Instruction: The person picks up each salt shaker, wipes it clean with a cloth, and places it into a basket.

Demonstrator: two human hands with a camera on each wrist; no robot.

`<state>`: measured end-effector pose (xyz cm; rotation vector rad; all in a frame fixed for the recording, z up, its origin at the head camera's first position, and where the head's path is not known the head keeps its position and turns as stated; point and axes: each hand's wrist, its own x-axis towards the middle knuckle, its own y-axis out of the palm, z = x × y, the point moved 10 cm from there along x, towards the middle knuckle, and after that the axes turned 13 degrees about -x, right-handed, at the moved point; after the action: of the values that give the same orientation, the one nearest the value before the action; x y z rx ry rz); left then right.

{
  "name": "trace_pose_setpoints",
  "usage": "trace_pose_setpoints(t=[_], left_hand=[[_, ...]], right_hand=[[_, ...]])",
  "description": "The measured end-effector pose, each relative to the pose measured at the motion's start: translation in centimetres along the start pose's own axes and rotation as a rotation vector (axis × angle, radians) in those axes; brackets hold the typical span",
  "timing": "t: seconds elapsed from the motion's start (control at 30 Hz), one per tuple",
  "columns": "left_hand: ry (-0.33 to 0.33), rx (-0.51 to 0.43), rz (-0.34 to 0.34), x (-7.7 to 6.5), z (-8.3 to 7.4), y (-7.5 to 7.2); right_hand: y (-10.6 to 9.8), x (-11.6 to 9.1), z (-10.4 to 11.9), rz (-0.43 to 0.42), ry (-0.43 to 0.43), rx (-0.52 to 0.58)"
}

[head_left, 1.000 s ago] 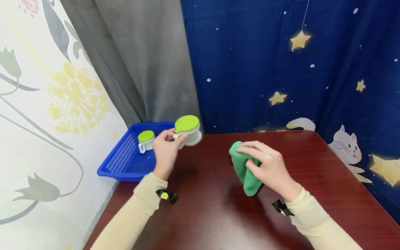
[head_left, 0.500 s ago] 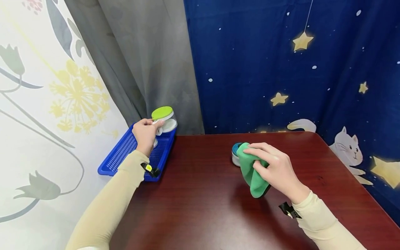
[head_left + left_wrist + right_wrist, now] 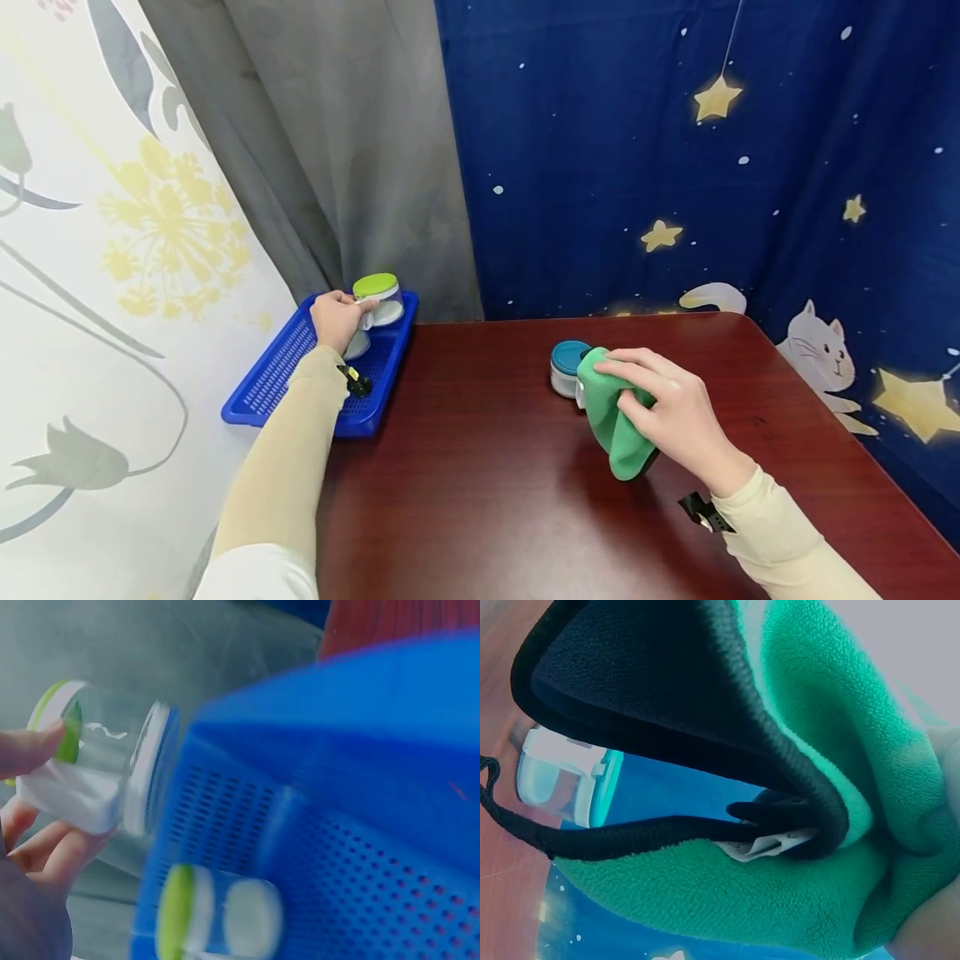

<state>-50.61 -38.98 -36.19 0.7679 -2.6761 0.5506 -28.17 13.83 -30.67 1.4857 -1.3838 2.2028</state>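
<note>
My left hand grips the white handle of a clear jar with a lime-green lid, which is upright over the far end of the blue basket. In the left wrist view, thumb and fingers close around that handle, with the jar's base right by the basket rim. A second green-lidded jar sits inside the basket, partly hidden in the head view by the hand. My right hand pinches a bunched green cloth with a dark underside and black edging, held above the table.
On the table just left of the cloth stands a clear jar with a blue lid, its handle side partly covered by the cloth. The dark red wooden table meets a grey curtain and a blue starry curtain behind.
My left hand has carried the green-lidded jar leftward over the basket and lowered it. The right hand and cloth have shifted slightly right, uncovering the blue-lidded jar.
</note>
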Motion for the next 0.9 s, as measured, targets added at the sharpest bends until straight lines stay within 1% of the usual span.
trace_pose_setpoints(t=[0.1, 0.2, 0.3, 0.37, 0.5, 0.6, 0.7, 0.77, 0.9], left_hand=[[-0.047, 0.027, -0.004, 0.1, 2.3, 0.0], [-0.066, 0.064, -0.017, 0.1, 4.1, -0.2], [-0.081, 0.115, 0.014, 0.0, 5.5, 0.1], [-0.080, 0.152, 0.073, -0.3, 6.0, 0.7], [-0.094, 0.173, 0.181, -0.9, 6.8, 1.9], [-0.094, 0.188, 0.222, -1.0, 7.3, 2.2], [-0.062, 0.216, 0.258, -1.0, 7.5, 2.6], [-0.041, 0.251, 0.293, -0.9, 7.5, 2.9], [-0.033, 0.326, 0.376, -0.9, 7.6, 3.7]], right_hand=[[0.2, -0.2, -0.1, 0.012, 0.000, -0.005], [0.4, -0.3, 0.0, 0.018, -0.006, -0.009], [0.4, -0.5, 0.0, 0.016, -0.008, -0.010], [0.4, -0.6, -0.1, 0.014, -0.009, -0.010], [0.6, -0.6, -0.1, 0.017, -0.010, -0.008], [0.9, -0.7, -0.1, 0.022, -0.011, -0.005], [1.0, -0.8, -0.2, 0.025, -0.007, -0.003], [1.1, -0.8, -0.2, 0.030, -0.004, -0.001], [1.4, -0.8, -0.3, 0.042, 0.000, -0.004]])
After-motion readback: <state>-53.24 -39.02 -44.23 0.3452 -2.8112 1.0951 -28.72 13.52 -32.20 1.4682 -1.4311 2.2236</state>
